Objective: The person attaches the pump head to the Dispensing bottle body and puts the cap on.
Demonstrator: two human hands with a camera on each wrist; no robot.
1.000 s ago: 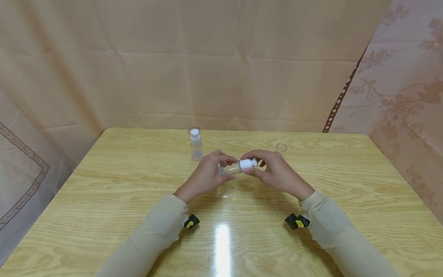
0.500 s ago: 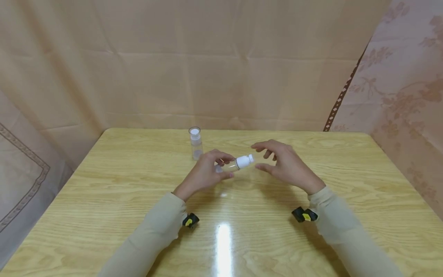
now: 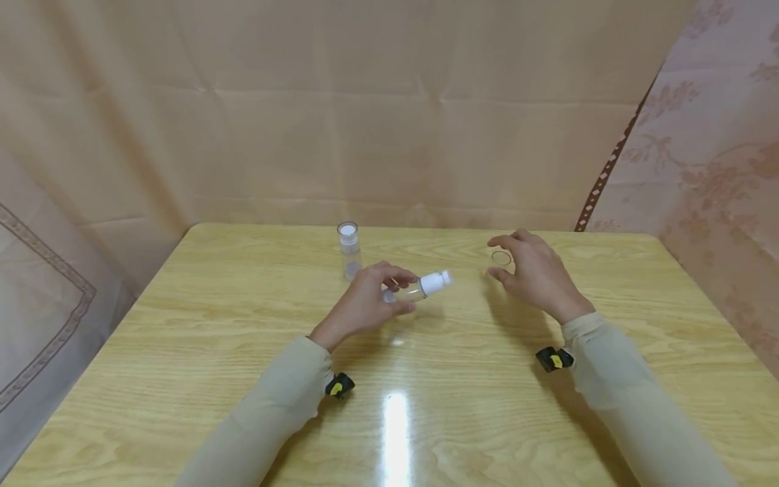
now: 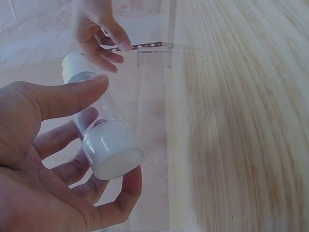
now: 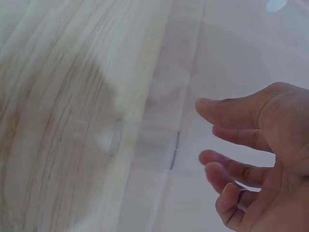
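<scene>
My left hand [image 3: 366, 302] grips a small clear pump bottle [image 3: 433, 283] with a white collar and pump head, tilted with its top to the upper right. In the left wrist view the thumb and fingers curl round the clear body, and the bottle's whitish base [image 4: 115, 151] faces the camera. My right hand [image 3: 540, 274] holds nothing, its thumb and fingers apart beside a clear cylindrical cap [image 3: 502, 258] standing on the table. The right wrist view shows a gap between the fingertips [image 5: 206, 107] and the clear cap [image 5: 149, 145].
A second clear bottle [image 3: 349, 251] with a white top and a clear cap over it stands upright at the back, left of centre. The wooden table [image 3: 243, 338] reaches back to a beige curtain [image 3: 389, 122]. Each sleeve carries a black wrist camera [image 3: 555, 359].
My right hand has let go of the pump bottle's white top and moved right, back to the clear cap. The left hand keeps its grip on the bottle, whose top now points slightly higher.
</scene>
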